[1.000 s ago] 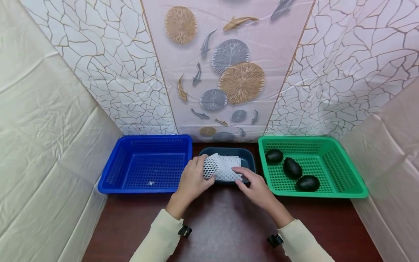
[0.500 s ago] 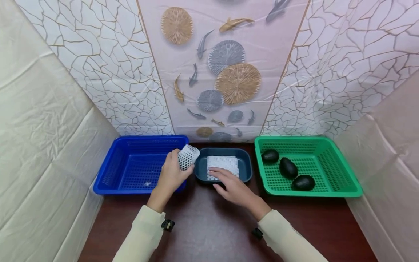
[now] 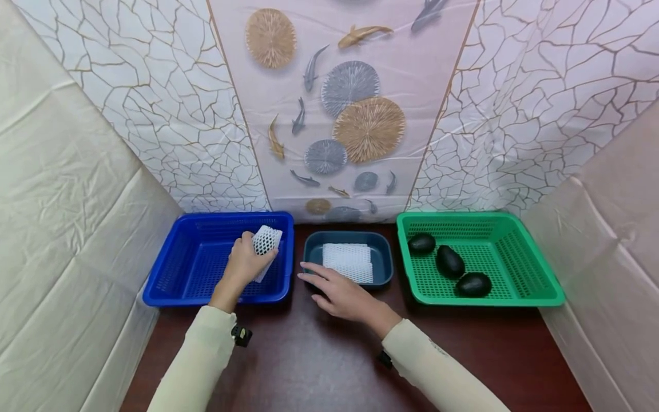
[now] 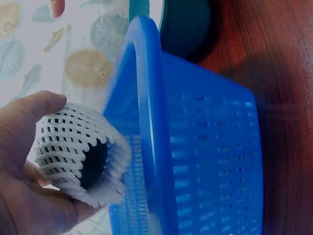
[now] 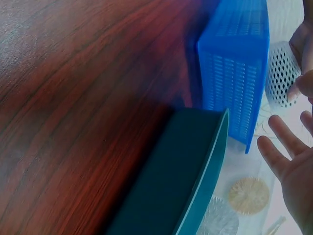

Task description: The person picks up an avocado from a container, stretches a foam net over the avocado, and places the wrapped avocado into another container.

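Observation:
My left hand (image 3: 241, 268) grips a dark avocado (image 4: 94, 165) wrapped in a white foam net (image 3: 266, 240), above the blue basket (image 3: 216, 299). In the left wrist view the dark fruit shows through the net's open end, with the thumb and fingers curled round the net. My right hand (image 3: 341, 293) has its fingers spread and holds nothing. It overlaps the front left edge of the dark teal tray (image 3: 383, 264). Flat white foam nets (image 3: 348, 260) lie in that tray, partly hidden behind the right hand.
To the right stands a green basket (image 3: 515, 302) with three loose dark avocados (image 3: 450, 262) in it. All the containers are lined up along the patterned back cloth (image 3: 355, 189) on a dark red wooden table (image 3: 329, 366). Cloth walls close off both sides.
My left hand has carried the netted avocado from over the teal tray leftward to above the blue basket. My right hand has moved left across the tray's front, its fingers spreading.

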